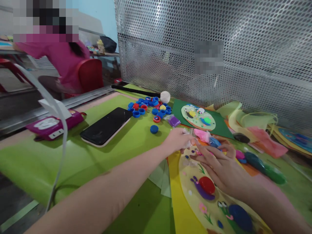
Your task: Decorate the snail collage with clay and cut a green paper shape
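My left hand (179, 140) is closed, with crinkled clear plastic (189, 143) showing at its fingertips. Just right of it, my right hand (219, 162) spreads its fingers over the top of a clay picture (187, 182), near the same plastic. The picture is a cream oval on a yellow sheet (177, 201), bearing a purple snail with a red shell (206, 185), a green snail with a blue shell (240, 216) and a pink flower (202, 208). Beyond my fingers lie a pink clay packet (201, 135) and a blue one (214, 142). A purple clay packet (174, 121) rests farther left.
A black-screened phone (107, 126), a purple power strip (56, 125) with a white cable, and several bottle caps (154, 129) lie on the green table. A finished-looking picture on green card (175, 110) stands by the perforated metal panel (170, 48). A person in pink (58, 55) sits beyond.
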{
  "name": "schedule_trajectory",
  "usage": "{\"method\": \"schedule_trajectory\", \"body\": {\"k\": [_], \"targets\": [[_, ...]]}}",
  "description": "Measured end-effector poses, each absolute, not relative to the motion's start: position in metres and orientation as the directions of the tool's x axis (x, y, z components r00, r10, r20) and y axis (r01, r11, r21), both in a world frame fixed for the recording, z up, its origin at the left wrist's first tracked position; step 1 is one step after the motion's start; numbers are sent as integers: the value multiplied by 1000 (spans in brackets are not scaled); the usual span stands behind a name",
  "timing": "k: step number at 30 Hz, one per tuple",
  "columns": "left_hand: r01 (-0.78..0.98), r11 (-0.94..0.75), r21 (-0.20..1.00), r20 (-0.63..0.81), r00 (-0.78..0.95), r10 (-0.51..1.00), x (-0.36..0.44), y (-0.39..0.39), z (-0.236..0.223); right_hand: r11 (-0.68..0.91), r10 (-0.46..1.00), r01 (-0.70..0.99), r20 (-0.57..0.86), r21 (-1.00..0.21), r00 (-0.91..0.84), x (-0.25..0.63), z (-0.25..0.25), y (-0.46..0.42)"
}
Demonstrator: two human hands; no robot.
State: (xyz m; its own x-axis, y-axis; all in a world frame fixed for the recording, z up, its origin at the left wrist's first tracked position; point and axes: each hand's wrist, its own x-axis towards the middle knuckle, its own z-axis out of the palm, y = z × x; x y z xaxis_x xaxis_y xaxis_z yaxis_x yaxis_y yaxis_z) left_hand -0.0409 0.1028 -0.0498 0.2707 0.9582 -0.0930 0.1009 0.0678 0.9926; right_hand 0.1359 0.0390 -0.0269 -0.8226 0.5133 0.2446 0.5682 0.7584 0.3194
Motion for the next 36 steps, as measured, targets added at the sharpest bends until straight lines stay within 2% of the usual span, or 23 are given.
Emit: {"method": "schedule_trajectory", "body": {"k": [3,9,12,18,25,30,36], "targets": [[134,68,989,-101,255,962,-41,102,-48,744,559,610,247,271,-791,134,-32,42],[192,55,980,-107,268,957,-42,101,-48,716,609,646,217,265,-763,129,-36,49],[185,40,982,-92,276,957,-42,102,-50,715,619,644,182,271,-764,130,-37,48],[146,41,989,-76,246,966,-41,100,-47,725,620,653,205,220,-757,132,-34,43],[133,57,989,-86,226,970,-41,100,-46,697,607,658,252,286,-753,137,-35,45],[118,35,992,-62,236,970,-40,102,-52,718,620,653,205,242,-757,135,-36,41],[112,9,994,-37,252,967,-39,106,-60,711,620,654,210,258,-756,140,-36,37]]}}
